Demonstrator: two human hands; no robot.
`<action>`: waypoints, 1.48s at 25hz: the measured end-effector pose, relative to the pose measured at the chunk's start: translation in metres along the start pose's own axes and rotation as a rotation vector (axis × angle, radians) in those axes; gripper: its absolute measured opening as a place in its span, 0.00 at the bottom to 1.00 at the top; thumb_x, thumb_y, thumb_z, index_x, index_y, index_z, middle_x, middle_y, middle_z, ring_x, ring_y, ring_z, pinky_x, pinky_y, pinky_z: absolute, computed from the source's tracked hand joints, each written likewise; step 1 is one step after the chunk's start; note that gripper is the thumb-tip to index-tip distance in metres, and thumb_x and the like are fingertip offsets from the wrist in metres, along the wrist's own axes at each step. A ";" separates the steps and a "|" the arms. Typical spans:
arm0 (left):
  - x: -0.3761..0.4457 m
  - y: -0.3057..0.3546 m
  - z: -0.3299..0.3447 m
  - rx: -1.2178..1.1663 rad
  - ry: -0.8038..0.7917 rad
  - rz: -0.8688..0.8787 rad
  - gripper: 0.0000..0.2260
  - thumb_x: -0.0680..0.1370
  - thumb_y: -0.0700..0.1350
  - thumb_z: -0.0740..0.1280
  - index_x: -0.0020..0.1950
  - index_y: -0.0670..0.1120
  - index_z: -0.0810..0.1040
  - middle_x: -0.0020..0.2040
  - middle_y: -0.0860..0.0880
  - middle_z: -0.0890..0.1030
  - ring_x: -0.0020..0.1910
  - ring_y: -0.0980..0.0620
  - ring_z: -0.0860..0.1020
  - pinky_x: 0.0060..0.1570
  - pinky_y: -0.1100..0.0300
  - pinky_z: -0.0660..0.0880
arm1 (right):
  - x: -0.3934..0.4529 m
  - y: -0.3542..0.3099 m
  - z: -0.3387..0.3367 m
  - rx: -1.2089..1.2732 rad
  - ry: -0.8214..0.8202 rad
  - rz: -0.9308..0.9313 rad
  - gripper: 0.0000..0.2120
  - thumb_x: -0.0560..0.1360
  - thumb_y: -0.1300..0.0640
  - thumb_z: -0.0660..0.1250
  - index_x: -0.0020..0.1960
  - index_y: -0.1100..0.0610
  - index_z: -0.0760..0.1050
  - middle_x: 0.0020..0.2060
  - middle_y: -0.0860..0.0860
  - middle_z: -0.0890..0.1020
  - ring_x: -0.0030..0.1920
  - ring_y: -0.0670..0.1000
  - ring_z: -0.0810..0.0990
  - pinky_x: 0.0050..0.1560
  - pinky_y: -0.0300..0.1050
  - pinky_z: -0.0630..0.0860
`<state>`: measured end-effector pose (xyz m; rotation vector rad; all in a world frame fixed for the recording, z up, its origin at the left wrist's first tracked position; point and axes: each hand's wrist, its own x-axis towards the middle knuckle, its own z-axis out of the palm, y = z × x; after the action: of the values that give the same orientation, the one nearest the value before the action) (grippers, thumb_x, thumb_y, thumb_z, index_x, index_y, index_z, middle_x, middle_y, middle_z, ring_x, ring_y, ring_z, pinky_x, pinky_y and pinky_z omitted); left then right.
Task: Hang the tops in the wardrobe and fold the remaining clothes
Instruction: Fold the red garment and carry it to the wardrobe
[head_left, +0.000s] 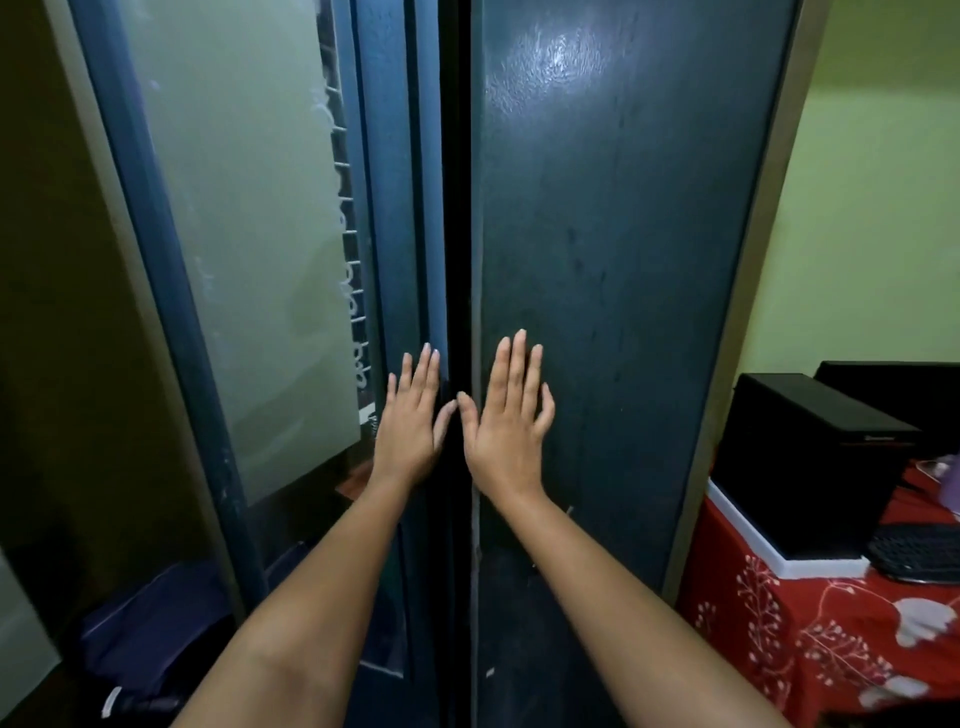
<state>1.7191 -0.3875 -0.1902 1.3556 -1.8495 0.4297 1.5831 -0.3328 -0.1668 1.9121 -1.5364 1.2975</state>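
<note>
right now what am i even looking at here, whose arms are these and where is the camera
There is one picture, taken by a wide-angle camera worn on a person's head, looking forward and down, so the two bare arms coming in from the bottom are the wearer's own. No machine is in view.

They stand in front of a tall dark blue wardrobe. The left hand lies flat, fingers straight, on the left door, which has a frosted panel. The right hand lies flat on the plain right door. Between the doors runs a narrow dark gap. Neither hand holds anything.

At the right is a table with a red flowered cloth, carrying a black box and a keyboard. Low on the left lies some dark blue cloth.
</note>
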 end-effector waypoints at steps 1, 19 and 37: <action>0.003 -0.002 -0.001 -0.102 0.010 0.020 0.29 0.81 0.57 0.48 0.78 0.48 0.42 0.79 0.50 0.45 0.77 0.53 0.42 0.76 0.47 0.47 | -0.001 0.008 0.009 0.021 -0.035 -0.011 0.35 0.80 0.38 0.46 0.78 0.56 0.42 0.78 0.52 0.45 0.77 0.55 0.45 0.71 0.57 0.54; 0.057 -0.010 0.028 0.715 -0.003 0.038 0.48 0.73 0.70 0.56 0.77 0.41 0.38 0.78 0.45 0.39 0.76 0.47 0.35 0.74 0.46 0.38 | -0.029 0.099 0.103 -0.232 -0.525 0.139 0.28 0.77 0.37 0.55 0.69 0.53 0.61 0.62 0.52 0.66 0.59 0.55 0.67 0.57 0.52 0.66; 0.086 0.006 0.065 1.082 -0.116 -0.155 0.55 0.71 0.64 0.67 0.74 0.32 0.34 0.76 0.35 0.38 0.76 0.40 0.39 0.76 0.49 0.44 | -0.036 0.100 0.160 -0.223 -0.479 0.166 0.20 0.73 0.44 0.67 0.60 0.53 0.69 0.54 0.57 0.69 0.47 0.56 0.75 0.47 0.51 0.71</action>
<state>1.6779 -0.4845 -0.1654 2.2174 -1.5907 1.4176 1.5606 -0.4660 -0.3036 2.0763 -2.0082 0.7080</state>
